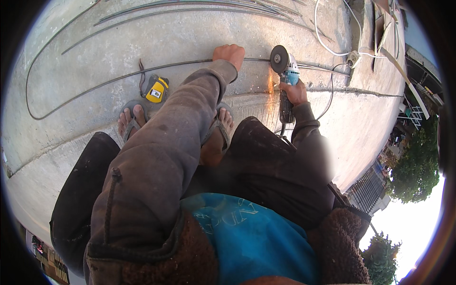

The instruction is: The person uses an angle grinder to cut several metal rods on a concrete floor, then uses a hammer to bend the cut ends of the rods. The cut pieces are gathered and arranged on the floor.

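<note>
My left hand is closed around a long, thin steel rod and presses it near the concrete floor. The rod bends back in a wide loop at the far left. In my right hand is a teal and black angle grinder, gripped by its body. Its dark cutting disc meets the rod just right of my left fist. Orange sparks stream from the disc toward me. A yellow and black tape measure lies by my left foot, left of my left forearm.
More steel rods lie along the far side of the concrete floor. A white cable leads to a socket at the right. A dark cord curves behind the grinder. My sandalled feet stand close to the rod.
</note>
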### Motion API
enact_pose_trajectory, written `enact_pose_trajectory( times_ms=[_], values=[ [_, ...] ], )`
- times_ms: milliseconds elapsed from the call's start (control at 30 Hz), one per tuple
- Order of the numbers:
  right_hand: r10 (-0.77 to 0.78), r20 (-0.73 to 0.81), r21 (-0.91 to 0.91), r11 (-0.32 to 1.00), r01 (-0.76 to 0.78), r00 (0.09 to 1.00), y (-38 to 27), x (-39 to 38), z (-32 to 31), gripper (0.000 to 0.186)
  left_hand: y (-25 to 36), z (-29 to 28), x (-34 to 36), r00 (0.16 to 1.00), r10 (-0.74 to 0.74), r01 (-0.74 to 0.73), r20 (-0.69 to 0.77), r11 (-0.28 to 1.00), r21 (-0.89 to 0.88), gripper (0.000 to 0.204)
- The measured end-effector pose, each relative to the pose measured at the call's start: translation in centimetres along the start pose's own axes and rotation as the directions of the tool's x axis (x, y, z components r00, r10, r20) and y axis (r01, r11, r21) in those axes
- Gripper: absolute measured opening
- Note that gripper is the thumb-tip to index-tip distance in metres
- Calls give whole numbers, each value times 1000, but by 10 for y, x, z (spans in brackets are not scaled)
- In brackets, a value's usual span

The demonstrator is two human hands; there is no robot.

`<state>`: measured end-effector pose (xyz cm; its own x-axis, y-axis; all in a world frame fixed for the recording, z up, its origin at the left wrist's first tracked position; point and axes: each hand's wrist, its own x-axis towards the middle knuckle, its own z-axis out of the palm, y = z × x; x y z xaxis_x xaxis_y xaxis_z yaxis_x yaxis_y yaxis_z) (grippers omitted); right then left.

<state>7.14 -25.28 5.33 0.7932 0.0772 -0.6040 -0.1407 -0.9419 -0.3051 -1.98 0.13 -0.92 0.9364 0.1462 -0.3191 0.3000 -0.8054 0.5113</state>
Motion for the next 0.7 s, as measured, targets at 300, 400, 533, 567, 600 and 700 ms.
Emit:
enact_pose_trajectory(
  times_ms=[300, 400, 533, 567, 600, 700],
  values=[
    [-18, -36, -55, 998, 16, 999, 12, 11, 2, 54, 3, -4, 1, 1000, -9, 9, 23, 1000, -5, 15],
    [-11, -25, 8, 1000, 11, 1000, 4, 2, 2, 54, 2, -6, -1, 1000, -2, 2, 27, 1000, -8, 15],
    [-63, -54, -30, 998, 61, 997, 11, 4, 2, 53, 2, -4, 0, 1000, -6, 6, 16, 1000, -19, 16],
    [-65, -46, -24, 998, 64, 997, 15, 4, 1, 53, 2, -4, 0, 1000, -9, 9, 13, 1000, -20, 16],
    [-68, -36, -16, 998, 68, 997, 13, 1, 0, 53, 2, -4, 0, 1000, -8, 8, 12, 1000, -18, 16],
    [-37, -19, -20, 999, 37, 999, 17, 2, 1, 54, 1, -3, 0, 1000, -6, 6, 5, 1000, -20, 16]
  ],
)
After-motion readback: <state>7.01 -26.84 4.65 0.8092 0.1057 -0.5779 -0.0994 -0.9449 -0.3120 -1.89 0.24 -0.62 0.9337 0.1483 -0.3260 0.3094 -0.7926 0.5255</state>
